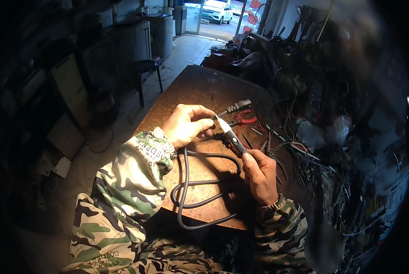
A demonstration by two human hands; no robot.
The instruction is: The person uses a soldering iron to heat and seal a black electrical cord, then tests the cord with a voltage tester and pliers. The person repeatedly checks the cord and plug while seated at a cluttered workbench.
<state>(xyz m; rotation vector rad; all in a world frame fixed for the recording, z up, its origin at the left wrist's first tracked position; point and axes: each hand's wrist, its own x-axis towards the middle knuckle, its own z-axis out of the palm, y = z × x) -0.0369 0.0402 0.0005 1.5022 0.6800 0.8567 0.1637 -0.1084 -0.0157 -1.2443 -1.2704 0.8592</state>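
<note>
Below the left hand [186, 122], black cord [204, 182] lies in loops on the table [190, 86]. The right hand [262, 176] grips a pen-shaped tool [232, 139], its white tip just beside the left fingertips; I cannot tell if they touch. The left hand is closed in a pinch on the cord, with the plug [238, 106] sticking out beyond it. Red-handled pliers [247, 118] lie past the tool. Farther off, ahead of the left hand, stands a stool [145, 66].
</note>
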